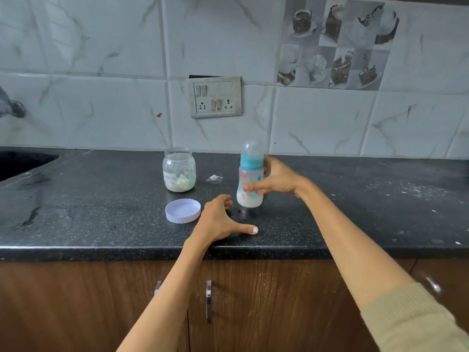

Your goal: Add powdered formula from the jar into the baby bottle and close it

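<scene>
The black speckled bench (101,219) carries an open jar (179,170), a white lid (182,211) and spilled powder (214,177)

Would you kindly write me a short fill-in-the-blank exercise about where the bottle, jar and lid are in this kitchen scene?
1. The right hand holds the baby ____.
2. The jar stands open; its lid lies on the ____ in front of it.
3. The bottle's collar is coloured ____.
4. The left hand holds ____.

Missing words: bottle; counter; blue; nothing
</scene>
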The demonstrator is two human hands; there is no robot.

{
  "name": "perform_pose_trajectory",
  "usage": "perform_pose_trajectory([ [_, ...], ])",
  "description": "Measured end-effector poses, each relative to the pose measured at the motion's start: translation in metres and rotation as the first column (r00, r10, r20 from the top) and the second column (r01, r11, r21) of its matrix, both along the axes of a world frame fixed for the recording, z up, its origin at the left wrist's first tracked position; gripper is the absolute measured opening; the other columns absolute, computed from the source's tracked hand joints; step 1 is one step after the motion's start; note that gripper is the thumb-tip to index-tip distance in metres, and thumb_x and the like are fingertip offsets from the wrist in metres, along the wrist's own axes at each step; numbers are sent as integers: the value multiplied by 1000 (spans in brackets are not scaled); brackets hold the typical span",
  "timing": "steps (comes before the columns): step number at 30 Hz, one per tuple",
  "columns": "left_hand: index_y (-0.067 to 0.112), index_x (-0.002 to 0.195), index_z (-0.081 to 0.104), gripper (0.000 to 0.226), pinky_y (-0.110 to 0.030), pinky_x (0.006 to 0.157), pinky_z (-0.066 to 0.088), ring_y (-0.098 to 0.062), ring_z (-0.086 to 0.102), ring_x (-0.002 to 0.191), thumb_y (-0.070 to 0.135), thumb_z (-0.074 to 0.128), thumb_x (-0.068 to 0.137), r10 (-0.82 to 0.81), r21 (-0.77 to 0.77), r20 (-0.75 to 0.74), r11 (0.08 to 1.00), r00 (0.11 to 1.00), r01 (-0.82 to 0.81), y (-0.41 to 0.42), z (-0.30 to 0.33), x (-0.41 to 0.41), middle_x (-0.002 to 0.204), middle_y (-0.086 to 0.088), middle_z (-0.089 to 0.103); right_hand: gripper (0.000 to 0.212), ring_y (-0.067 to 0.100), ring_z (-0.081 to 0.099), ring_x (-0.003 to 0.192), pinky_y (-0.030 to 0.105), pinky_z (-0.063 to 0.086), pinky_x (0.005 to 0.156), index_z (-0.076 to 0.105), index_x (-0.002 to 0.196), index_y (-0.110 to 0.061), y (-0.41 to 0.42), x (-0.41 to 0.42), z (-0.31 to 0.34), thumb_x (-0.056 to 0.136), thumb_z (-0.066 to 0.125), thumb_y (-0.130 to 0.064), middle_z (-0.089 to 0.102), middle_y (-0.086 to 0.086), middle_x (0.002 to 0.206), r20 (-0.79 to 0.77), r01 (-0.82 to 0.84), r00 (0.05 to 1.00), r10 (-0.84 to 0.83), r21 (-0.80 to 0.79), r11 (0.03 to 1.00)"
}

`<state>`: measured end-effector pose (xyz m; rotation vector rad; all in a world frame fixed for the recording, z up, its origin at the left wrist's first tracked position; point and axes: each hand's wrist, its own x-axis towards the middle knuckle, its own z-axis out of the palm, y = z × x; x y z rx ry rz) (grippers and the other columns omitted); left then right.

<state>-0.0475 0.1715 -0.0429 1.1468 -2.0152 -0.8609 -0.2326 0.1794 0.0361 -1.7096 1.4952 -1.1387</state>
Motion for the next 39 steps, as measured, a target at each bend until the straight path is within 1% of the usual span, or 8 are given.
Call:
perform_pose_trajectory([
  [3,11,138,42,118,-28,101,42,-14,53,123,48,92,38,-2,-8,2,1000,1000,2,0,0,1,135,-3,56,63,25,61,112,46,59,80,52,125,-10,2,3,-9,70,82,-10,61,10,122,120,44,992,-38,-45,998],
  [6,13,131,48,107,-22,94,43,-12,57,118,47,92,40,-19,-19,3,1000,1000,19,-1,0,1,130,0,60,56,20,62,107,33,59,77,54,120,-14,3,9,-27,71,82,-11,64,0,111,-2,-17,1000,17,0,1000],
  [10,15,130,49,101,-21,92,43,-12,57,116,45,92,44,-29,-25,0,999,1000,29,-1,0,1,128,0,61,58,16,59,111,31,55,84,53,122,-19,2,13,-45,72,82,-16,62,-2,113,11,15,1000,-15,-52,999],
  [14,17,128,51,89,-19,89,41,-11,57,116,43,89,52,-30,-59,18,998,999,31,-1,-1,0,127,1,62,70,14,59,112,32,52,92,49,127,-24,0,16,-48,67,85,-25,62,-4,119,-31,-5,1000,3,-51,999],
  [22,19,124,54,59,-31,96,47,-15,59,114,34,77,73,-47,-125,52,991,998,54,-8,-7,-1,123,1,64,55,14,64,109,39,51,97,59,118,-23,3,19,-81,69,83,-19,66,-4,119,175,74,983,-61,-71,995],
  [31,19,125,53,54,-33,97,46,-16,59,114,31,74,77,-52,-146,66,987,997,61,-10,-11,-1,124,-1,64,73,18,60,116,44,49,99,53,131,-17,3,18,-83,66,84,-26,61,0,130,137,85,988,-76,-61,995],
  [34,20,125,53,54,-34,98,46,-16,59,114,32,74,76,-55,-139,63,988,997,63,-11,-11,-1,124,0,64,89,16,60,116,43,51,98,47,134,-19,4,19,-84,57,86,-40,59,-1,130,112,97,990,-88,-75,992],
  [39,17,128,52,59,-34,100,45,-17,57,117,32,75,76,-34,-145,53,989,998,42,-11,-10,-3,127,-2,62,92,17,55,119,37,48,100,40,137,-18,7,25,-77,60,71,-57,55,5,129,260,185,953,-152,-107,977],
])
